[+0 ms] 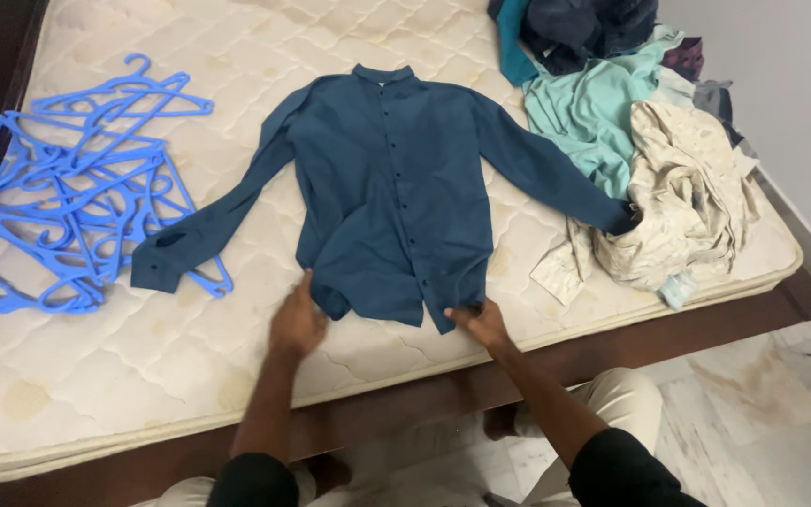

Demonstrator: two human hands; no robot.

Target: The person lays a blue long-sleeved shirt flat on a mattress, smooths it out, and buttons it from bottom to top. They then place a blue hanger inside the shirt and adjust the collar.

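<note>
Hangers: blue pile (68, 197) at the mattress's (143, 357) left edge.
Left hand (298, 324): fingers flat on the hem's left corner.
Shirt (391, 188): spread mid-mattress, bare quilting below.
Right hand (482, 322): fingers pinching the hem.
Clothes heap (650, 160): crowds the right edge.

No packages, signs or screens; seemingly no labels either.

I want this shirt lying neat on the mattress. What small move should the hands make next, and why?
Probably smooth the hem flat. The dark blue shirt lies face up and buttoned, sleeves spread, but its bottom edge is bunched and curled where the left hand and right hand touch it. A gentle pull toward the mattress edge should flatten it.
</note>
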